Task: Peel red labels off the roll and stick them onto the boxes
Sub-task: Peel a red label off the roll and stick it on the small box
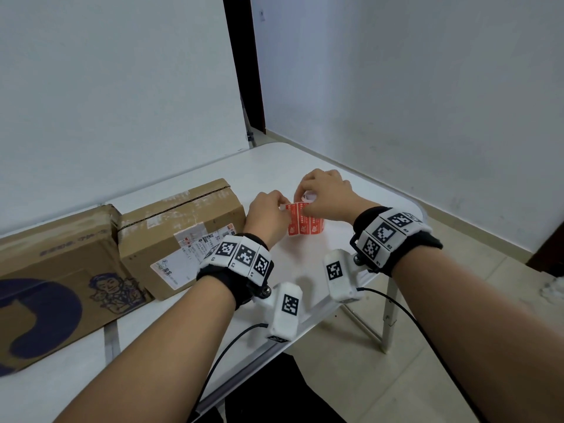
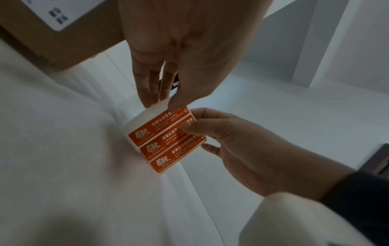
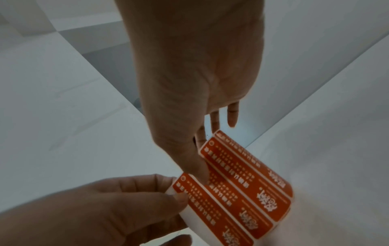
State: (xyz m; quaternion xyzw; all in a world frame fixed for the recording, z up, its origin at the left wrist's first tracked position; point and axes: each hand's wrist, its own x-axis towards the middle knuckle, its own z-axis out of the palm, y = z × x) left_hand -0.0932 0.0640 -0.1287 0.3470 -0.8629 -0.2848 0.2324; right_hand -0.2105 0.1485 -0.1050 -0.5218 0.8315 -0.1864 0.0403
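A roll of red labels (image 1: 306, 223) on white backing hangs above the white table (image 1: 213, 337), held between both hands. My left hand (image 1: 283, 209) pinches the free end of the strip; thumb and fingers meet at its white edge (image 3: 170, 191). My right hand (image 1: 305, 206) grips the roll from the far side, its thumb (image 3: 197, 166) pressed on a label face. Three labels (image 2: 166, 141) show on the curved strip. Two cardboard boxes lie to the left: a smaller taped box (image 1: 183, 227) and a bigger one with blue print (image 1: 45, 270).
The smaller box (image 2: 52, 41) carries a white shipping label (image 1: 189, 257) and lies close to my left wrist. The table's right edge and corner (image 1: 418, 206) are just beyond my right hand, with tiled floor (image 1: 457, 300) below. White walls stand behind.
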